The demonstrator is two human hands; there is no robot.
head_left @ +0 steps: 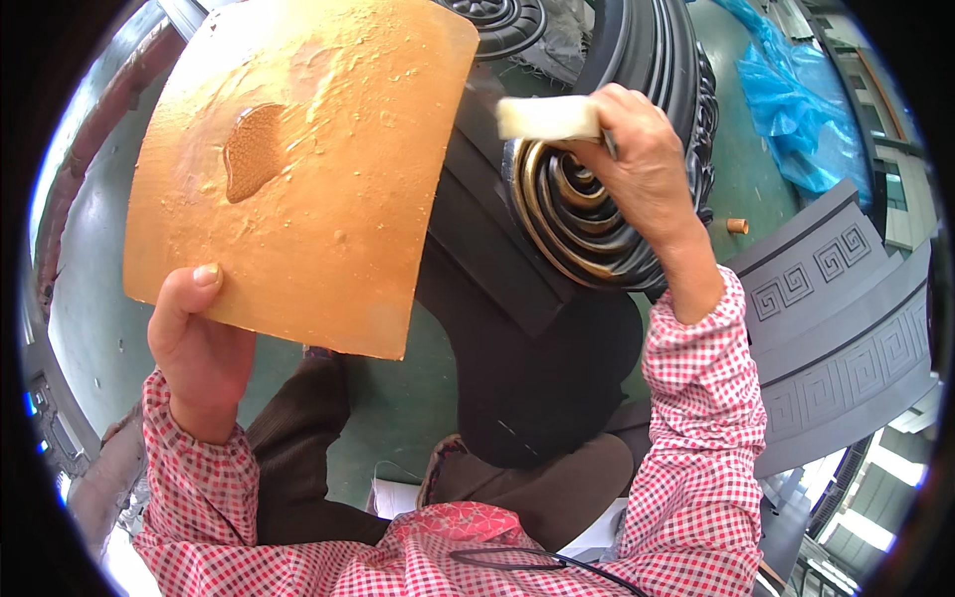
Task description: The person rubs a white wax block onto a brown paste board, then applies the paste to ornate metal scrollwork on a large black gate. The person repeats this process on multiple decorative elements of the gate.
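My left hand (199, 338) grips the lower left edge of a square board (348, 229) coated in gold paint, its thumb on the painted face. A thicker, wrinkled patch of paint (254, 149) sits near the board's middle. In my right hand (647, 149) is a pale cream, sponge-like block (547, 117), held by one end above a black carved scroll (577, 214). The scroll's curved ridges carry gold on the left and lower sides. Whether the block touches the scroll, I cannot tell. My right fingers partly hide the spiral.
Black moulding (647, 50) curves away behind the scroll. To the right lie grey panels with a square spiral pattern (836, 308), a small copper-coloured cylinder (737, 226) and blue plastic sheeting (796, 109). A black flat-sided piece (537, 378) extends toward my lap.
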